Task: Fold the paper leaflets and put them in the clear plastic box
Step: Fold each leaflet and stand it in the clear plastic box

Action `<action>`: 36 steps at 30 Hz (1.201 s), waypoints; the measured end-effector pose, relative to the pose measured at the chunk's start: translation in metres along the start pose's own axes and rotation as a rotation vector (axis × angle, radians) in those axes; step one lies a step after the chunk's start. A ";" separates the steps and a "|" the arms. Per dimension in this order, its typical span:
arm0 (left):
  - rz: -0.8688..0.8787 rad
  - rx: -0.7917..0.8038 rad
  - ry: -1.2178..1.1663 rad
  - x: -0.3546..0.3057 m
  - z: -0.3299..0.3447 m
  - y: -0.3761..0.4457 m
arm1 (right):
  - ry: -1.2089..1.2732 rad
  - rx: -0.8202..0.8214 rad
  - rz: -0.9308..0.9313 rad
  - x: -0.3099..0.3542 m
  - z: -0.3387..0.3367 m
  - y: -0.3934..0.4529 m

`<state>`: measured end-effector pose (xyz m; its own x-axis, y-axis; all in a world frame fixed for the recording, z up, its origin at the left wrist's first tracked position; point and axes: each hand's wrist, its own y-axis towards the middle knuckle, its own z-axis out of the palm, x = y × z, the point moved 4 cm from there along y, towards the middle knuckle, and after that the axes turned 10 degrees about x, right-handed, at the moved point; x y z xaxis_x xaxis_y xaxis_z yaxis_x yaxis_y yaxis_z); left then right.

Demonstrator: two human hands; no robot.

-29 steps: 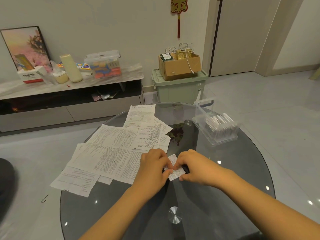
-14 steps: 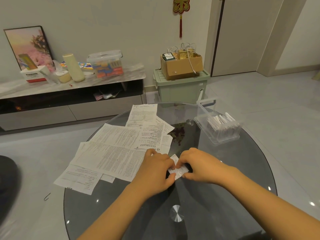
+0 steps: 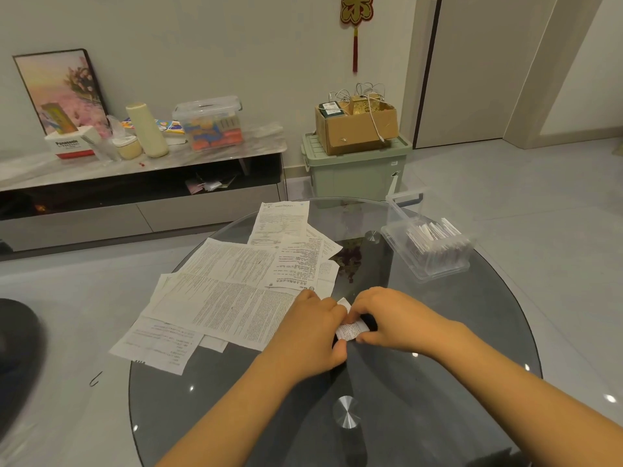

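I have both hands pinching the small folded leaflet at the desk's middle: left hand on its left end, right hand curled over its right. The clear plastic box sits up and right, nearer my right hand.

I see a round dark glass table; unfolded printed leaflets overlap from its ten to twelve o'clock edge; a clear plastic box of folded leaflets sits at two o'clock; a small folded leaflet lies near centre.
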<state>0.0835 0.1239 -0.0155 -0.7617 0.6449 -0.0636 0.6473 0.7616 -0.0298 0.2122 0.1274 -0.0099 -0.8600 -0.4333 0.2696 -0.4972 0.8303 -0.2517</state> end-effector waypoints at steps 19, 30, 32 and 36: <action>-0.062 0.066 -0.107 0.009 0.005 -0.004 | 0.127 -0.055 -0.017 -0.001 -0.002 0.004; -0.055 0.016 -0.313 0.010 -0.001 -0.009 | 0.378 0.036 0.000 -0.007 -0.001 0.004; -0.084 -0.001 -0.394 0.014 0.000 -0.008 | 0.391 0.032 0.000 -0.008 -0.001 0.003; -0.161 -0.059 -0.491 0.021 0.004 -0.003 | 0.357 -0.067 0.069 -0.009 0.002 0.006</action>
<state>0.0661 0.1346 -0.0211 -0.7390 0.4238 -0.5237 0.5091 0.8604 -0.0221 0.2168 0.1359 -0.0162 -0.7915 -0.2354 0.5640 -0.4204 0.8795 -0.2229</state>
